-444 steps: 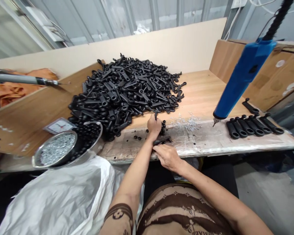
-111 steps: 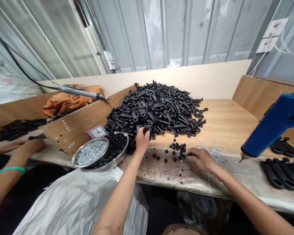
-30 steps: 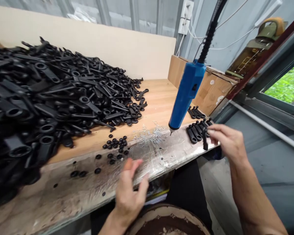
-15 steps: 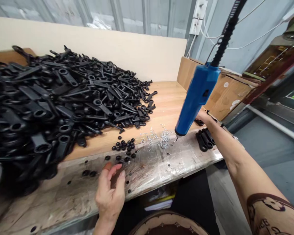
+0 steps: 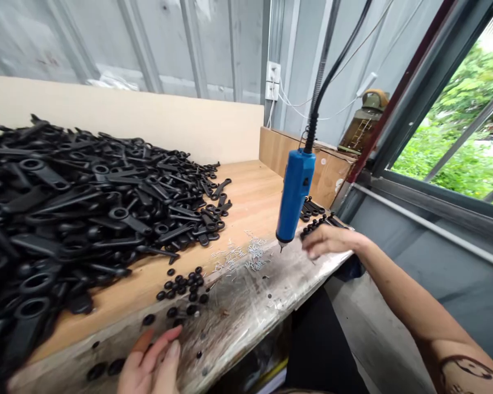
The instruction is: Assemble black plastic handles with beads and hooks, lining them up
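Observation:
My left hand (image 5: 152, 364) is low at the bench's front edge, fingers loosely curled and apart, close to small round black caps (image 5: 181, 285). Nothing shows in its grasp. At the right, my right hand (image 5: 328, 241) is stretched out, slightly blurred, beside a row of black lever-shaped parts (image 5: 312, 225) that it partly covers. Between the hands hangs a blue electric screwdriver (image 5: 294, 197), upright, its bit pointing down over the bench and touched by neither hand. Small silver screws or pins (image 5: 255, 256) lie scattered left of the bit.
A large heap of black lever-shaped parts (image 5: 107, 202) fills the left of the wooden bench (image 5: 246, 189). More of these parts (image 5: 311, 208) lie near the wooden box (image 5: 328, 169) at the back right. A bottle (image 5: 361, 123) stands by the window frame.
The view has swung right. My right hand has come back from behind the screwdriver and now shows above the lever parts. The screwdriver hangs more upright. My left hand stays near the caps.

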Motion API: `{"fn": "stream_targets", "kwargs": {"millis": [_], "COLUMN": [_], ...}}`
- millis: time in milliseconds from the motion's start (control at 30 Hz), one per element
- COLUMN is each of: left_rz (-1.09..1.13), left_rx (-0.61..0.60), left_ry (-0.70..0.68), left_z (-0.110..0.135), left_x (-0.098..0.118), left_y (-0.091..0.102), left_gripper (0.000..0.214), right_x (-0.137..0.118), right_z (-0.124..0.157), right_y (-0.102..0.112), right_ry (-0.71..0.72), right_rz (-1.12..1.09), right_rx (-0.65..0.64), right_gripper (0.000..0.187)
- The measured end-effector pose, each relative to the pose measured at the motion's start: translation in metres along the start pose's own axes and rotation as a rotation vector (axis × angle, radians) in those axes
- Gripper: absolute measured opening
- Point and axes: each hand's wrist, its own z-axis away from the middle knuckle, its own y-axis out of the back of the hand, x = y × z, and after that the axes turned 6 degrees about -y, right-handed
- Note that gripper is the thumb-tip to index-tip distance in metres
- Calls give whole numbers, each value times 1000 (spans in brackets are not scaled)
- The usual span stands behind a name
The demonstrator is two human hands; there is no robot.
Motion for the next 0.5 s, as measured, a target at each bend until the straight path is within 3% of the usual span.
{"fn": "stream_targets", "kwargs": {"millis": [67,100,200,300,367,500], "left_rz": [-31,-67,-148,-137,-127,-31], "left_rx": [-68,-105,-176,-177,-166,-152], "left_ry": [-23,-43,-101,-156,-208,-225], "left_z": [0,0,6,11,13,17], "left_x": [-6,-10,-19,-23,-25,-23], "left_y": [6,10,20,23,22,19], "left_gripper": [48,48,47,48,47,47], "right_x": [-31,-49,-100,-144,-171,-212], "right_z": [10,9,-16,-71,-116,-190], "right_y": [-24,-35,-62,-80,-89,-104], "right_ry": [143,200,384,519,523,321], "right_rz": [-127,-124,2,134,235,615], "right_rx": [-259,-326,-376,-253,-123,91], "right_gripper": [38,39,37,29,25,22]}}
